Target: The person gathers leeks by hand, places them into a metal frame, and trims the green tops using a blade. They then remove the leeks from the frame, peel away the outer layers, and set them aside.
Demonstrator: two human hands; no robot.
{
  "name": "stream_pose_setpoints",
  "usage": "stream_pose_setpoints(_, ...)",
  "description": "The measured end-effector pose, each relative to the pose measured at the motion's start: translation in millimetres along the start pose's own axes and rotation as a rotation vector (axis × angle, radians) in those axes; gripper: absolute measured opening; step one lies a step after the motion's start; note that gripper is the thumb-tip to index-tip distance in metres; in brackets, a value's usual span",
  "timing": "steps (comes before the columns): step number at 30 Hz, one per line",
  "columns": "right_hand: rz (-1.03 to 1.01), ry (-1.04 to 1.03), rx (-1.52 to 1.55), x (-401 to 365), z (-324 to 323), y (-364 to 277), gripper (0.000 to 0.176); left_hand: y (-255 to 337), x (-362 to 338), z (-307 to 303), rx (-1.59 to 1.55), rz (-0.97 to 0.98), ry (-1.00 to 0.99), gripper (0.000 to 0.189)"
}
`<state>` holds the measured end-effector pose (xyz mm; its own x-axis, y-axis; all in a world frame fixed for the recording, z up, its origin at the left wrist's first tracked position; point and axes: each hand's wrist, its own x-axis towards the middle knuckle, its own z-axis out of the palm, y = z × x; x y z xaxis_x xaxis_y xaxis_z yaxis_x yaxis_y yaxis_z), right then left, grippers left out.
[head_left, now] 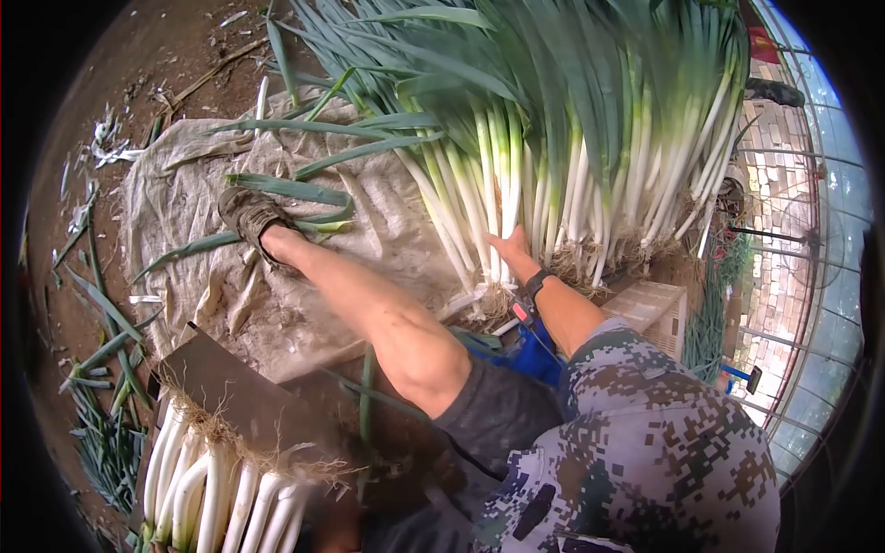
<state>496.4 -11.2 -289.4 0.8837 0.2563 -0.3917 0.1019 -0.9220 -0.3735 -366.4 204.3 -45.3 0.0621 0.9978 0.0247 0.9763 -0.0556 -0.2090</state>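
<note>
A big pile of leeks (627, 138) spreads over the top of the view, with long white shanks, green leaves and soil-covered roots. My right hand (513, 251), wearing a dark wristband (532, 288), reaches in at the lower end of the white shanks. Its thumb lies across the front of them, and the other fingers are mostly hidden, closed around a few leeks (503, 203). I cannot see my left hand. At the lower left, several more leeks (198, 484) lie side by side with roots towards the top, beside a flat dark panel (235, 364).
A pale woven sheet (369, 207) covers the ground, with loose leaves (295, 189) on it. My bare leg (369, 318) stretches across it. A pale plastic crate (650, 309) and something blue (530, 359) are near my right arm. Leaf scraps (106, 442) litter the soil at left.
</note>
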Motion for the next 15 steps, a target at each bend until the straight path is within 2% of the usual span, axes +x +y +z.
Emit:
stream_pose_setpoints(1, 0.038, -0.015, -0.067, -3.5, 3.3, 3.8, 0.076, 1.0, 0.5, -1.3, -0.002, -0.008, 0.000, 0.032)
stream_pose_setpoints(2, -0.022, -0.036, 0.027, -4.7, 5.9, 6.1, 0.078, -0.1, 0.3, -2.8, 0.002, -0.010, -0.002, 0.032)
stream_pose_setpoints(5, 0.031, 0.036, -0.063, -9.6, 12.0, 0.9, 0.081, -0.2, 2.4, -1.1, -0.011, -0.023, -0.002, 0.033)
stream_pose_setpoints(8, 0.168, -0.140, 0.100, -6.7, -6.4, -1.9, 0.092, -5.7, 1.1, 2.2, -0.023, -0.039, 0.002, 0.033)
stream_pose_setpoints(11, 0.315, -0.210, 0.129, 12.6, -5.9, 8.1, 0.092, -8.0, -3.1, 5.7, -0.032, -0.058, -0.010, 0.034)
stream_pose_setpoints(15, 0.205, -0.379, 0.347, 24.5, -1.8, 25.7, 0.098, -13.0, -4.2, 1.9, -0.029, -0.077, -0.013, 0.035)
